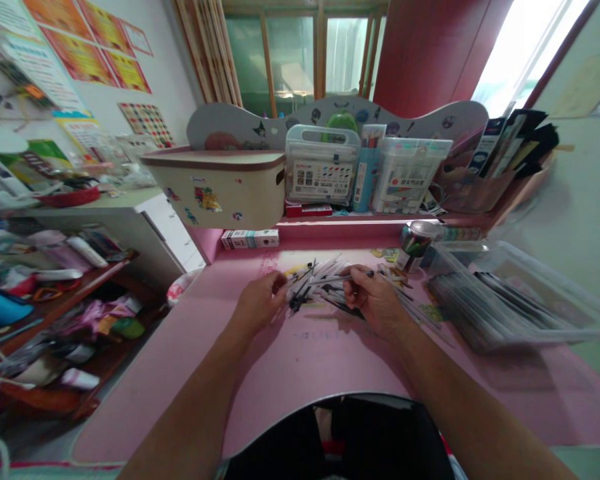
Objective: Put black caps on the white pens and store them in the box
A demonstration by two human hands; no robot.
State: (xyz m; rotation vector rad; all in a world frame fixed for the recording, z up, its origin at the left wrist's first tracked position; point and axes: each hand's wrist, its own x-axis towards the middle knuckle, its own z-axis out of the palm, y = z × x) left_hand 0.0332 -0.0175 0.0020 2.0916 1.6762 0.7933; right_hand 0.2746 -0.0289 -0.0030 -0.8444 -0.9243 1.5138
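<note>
A loose pile of pen refills [316,283], thin clear and white tubes with some black parts, lies on the pink desk [300,373]. At the pile's left edge is my left hand [261,303], its fingers curled together; whatever they pinch is hidden. My right hand [375,300], on the right side of the pile, is closed on a slim pen refill [337,277] that points left across the heap. More thin dark and clear sticks lie under and beside this hand. To the right, a clear plastic box [480,337] holds a bundle of dark, slender sticks, blurred.
Behind the pile stand a drink can [418,243] and a small carton [250,239]. The shelf above carries a cream storage bin [220,190], a marker case [323,167], another marker box [409,177] and a pink holder [475,187]. A cluttered shelf unit [80,287] stands left.
</note>
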